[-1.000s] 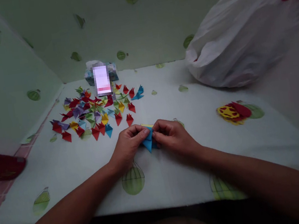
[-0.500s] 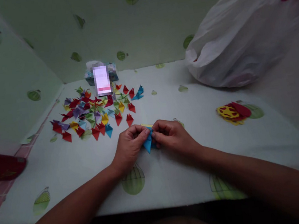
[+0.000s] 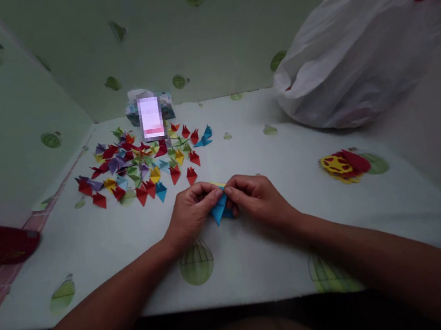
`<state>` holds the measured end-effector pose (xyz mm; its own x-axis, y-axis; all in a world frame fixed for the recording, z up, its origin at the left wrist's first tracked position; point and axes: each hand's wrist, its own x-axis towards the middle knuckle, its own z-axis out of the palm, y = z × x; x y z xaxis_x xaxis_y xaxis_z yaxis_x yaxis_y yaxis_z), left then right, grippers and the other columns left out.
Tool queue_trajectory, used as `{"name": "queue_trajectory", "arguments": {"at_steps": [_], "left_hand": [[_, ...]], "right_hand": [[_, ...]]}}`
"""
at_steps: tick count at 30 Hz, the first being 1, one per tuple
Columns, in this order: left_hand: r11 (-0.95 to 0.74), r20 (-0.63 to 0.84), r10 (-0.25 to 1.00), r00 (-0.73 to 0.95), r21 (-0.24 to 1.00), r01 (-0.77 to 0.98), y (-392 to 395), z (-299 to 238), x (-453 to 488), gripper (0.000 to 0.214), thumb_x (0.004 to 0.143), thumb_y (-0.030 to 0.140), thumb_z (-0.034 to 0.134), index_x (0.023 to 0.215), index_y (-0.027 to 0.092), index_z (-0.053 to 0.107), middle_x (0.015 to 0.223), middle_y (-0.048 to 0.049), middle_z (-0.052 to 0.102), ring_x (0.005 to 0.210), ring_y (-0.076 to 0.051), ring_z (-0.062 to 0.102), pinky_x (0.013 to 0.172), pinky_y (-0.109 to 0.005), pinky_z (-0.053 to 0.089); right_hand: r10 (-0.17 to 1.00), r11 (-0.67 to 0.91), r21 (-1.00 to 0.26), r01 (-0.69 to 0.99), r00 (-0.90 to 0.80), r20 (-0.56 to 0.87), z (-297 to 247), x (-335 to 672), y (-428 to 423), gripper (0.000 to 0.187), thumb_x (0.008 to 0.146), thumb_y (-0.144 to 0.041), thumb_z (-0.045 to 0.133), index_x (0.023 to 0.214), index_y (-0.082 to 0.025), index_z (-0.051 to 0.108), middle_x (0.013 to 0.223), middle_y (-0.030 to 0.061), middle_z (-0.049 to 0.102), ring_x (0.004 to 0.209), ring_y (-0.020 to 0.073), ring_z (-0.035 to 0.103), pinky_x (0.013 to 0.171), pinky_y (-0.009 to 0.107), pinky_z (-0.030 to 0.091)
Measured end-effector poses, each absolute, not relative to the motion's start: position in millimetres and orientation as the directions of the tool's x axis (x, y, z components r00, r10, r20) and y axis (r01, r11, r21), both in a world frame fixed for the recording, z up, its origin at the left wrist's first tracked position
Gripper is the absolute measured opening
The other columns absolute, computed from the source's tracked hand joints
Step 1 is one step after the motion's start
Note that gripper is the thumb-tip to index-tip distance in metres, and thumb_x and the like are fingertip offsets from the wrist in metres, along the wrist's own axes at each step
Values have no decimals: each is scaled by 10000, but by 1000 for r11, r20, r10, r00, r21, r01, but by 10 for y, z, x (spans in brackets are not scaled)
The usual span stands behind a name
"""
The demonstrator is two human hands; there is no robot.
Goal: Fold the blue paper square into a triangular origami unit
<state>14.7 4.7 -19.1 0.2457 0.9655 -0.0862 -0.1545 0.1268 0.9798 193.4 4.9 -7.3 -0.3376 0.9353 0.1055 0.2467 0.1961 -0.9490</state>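
Note:
Between my two hands, above the front middle of the table, is a piece of blue folded paper (image 3: 219, 211) with its pointed end down. My left hand (image 3: 193, 207) pinches its upper left side between thumb and fingers. From the other side, my right hand (image 3: 256, 198) pinches the upper right edge, with the thumb on top. A strip of yellow paper (image 3: 217, 185) shows just behind the fingertips; I cannot tell whether it is separate from the blue piece. The fingers hide most of the folds.
Many small folded paper cranes (image 3: 139, 165) in several colours lie at the back left. Behind them a lit phone (image 3: 151, 117) leans on a tissue box (image 3: 168, 106). Red and yellow cut-outs (image 3: 344, 166) lie right. A white plastic bag (image 3: 338, 73) stands back right; a red case (image 3: 3, 242) lies left.
My right thumb has shifted up to the top edge of the blue paper, close to my left thumb. The paper has tilted slightly; the rest of the table looks the same.

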Motion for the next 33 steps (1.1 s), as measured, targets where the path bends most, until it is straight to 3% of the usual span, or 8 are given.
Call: {"name": "queue_trajectory", "arguments": {"at_steps": [9, 15, 25, 30, 33], "left_hand": [[148, -111, 969, 222, 977, -155, 82, -186, 109, 289, 859, 460, 746, 926, 181, 713, 834, -19, 707, 734, -135, 645, 718, -256, 528], [138, -116, 975, 189, 985, -104, 84, -153, 123, 285, 812, 421, 785, 767, 159, 683, 664, 2, 651, 598, -105, 576, 606, -227, 473], [23, -22, 988, 153, 1000, -1, 59, -90, 107, 256, 797, 372, 798, 725, 152, 691, 625, 6, 639, 584, -102, 540, 579, -228, 437], [47, -29, 979, 201, 995, -86, 82, -156, 100, 283, 911, 437, 679, 881, 158, 718, 709, -3, 666, 646, -115, 609, 635, -233, 502], [58, -37, 980, 198, 993, -100, 90, -159, 104, 300, 904, 449, 684, 847, 154, 697, 712, -6, 664, 643, -117, 615, 619, -229, 503]], "right_hand": [[953, 221, -943, 250, -259, 155, -90, 1952, 89, 277, 952, -354, 540, 750, -175, 605, 628, 10, 648, 539, 119, 605, 572, 257, 488], [959, 221, -949, 226, -225, 170, -109, 1967, 90, 286, 951, -373, 544, 754, -173, 596, 638, 8, 638, 537, 112, 594, 564, 253, 482], [941, 45, -997, 63, -338, 21, -117, 1952, 110, 351, 870, -491, 681, 809, -147, 653, 617, -10, 610, 557, 101, 566, 562, 238, 488], [961, 29, -998, 55, -278, 13, -128, 1947, 115, 304, 856, -445, 681, 773, -154, 650, 594, -13, 616, 527, 96, 565, 560, 236, 497], [963, 22, -998, 60, -268, 5, -124, 1945, 119, 287, 855, -428, 671, 775, -153, 653, 585, -14, 610, 521, 98, 565, 557, 236, 502]]}}
